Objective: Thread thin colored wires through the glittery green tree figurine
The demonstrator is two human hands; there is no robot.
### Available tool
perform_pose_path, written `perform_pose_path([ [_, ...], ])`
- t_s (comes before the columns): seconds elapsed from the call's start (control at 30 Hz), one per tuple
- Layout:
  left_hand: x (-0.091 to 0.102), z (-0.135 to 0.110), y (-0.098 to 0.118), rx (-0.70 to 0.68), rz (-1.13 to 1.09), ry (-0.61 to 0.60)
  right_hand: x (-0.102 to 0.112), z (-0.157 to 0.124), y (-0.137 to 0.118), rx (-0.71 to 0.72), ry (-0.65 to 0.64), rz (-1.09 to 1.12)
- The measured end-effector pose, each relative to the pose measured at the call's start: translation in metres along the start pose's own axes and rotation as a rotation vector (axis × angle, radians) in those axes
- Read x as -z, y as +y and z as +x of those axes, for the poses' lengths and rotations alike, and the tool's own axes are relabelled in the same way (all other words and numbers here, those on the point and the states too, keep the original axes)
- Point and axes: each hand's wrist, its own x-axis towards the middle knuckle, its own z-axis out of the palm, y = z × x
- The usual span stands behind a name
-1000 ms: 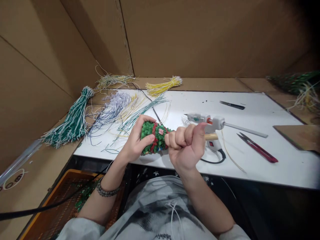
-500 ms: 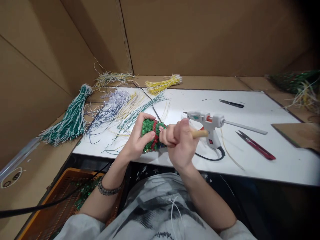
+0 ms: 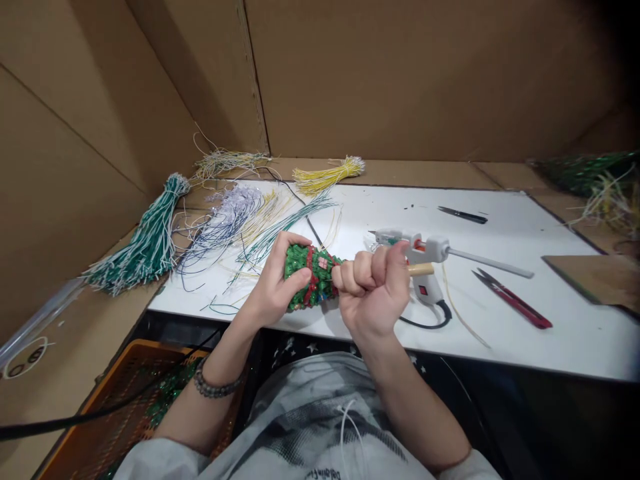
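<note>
Fingers (image 3: 296, 238) of the left hand (image 3: 270, 290) curl around the broad end of a miniature Christmas tree (image 3: 299, 261) trimmed with red garland, thumb pressed on its near side. The tree lies sideways in that grip, its narrower end reaching to the right fingers (image 3: 367, 268). Those are closed tight in a fist around a wooden handle (image 3: 423, 269), whose end pokes out past the thumb of the right hand (image 3: 373, 300); whatever the handle carries is hidden, and I cannot tell whether the knuckles touch the tree.

Just beyond the right fist, partly behind it, is a glue gun (image 3: 435, 249) on the white tabletop (image 3: 505, 233). Farther right of those fingers lie red-handled snips (image 3: 525, 307), with black snips (image 3: 463, 215) beyond. Past the left fingers spread loose green wires (image 3: 287, 223); well to their left sits a green-and-white wire bundle (image 3: 145, 247).
</note>
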Motion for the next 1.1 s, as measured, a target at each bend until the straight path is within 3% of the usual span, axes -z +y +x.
perform_pose_path([
  [0.17, -0.001, 0.001, -0.002, -0.007, -0.022, -0.004, -0.002, 0.001, -0.001, -0.018, 0.007, -0.003],
  [0.53, -0.003, -0.001, -0.003, 0.008, -0.046, 0.009, -0.003, -0.005, 0.009, 0.103, -0.051, 0.001],
  [0.73, -0.003, 0.001, 0.0, 0.01, -0.031, -0.009, 0.0, -0.002, 0.003, 0.08, -0.055, 0.005],
  [1.1, -0.002, 0.001, 0.003, 0.043, -0.03, -0.015, 0.009, -0.013, 0.004, 0.201, -0.177, -0.04],
])
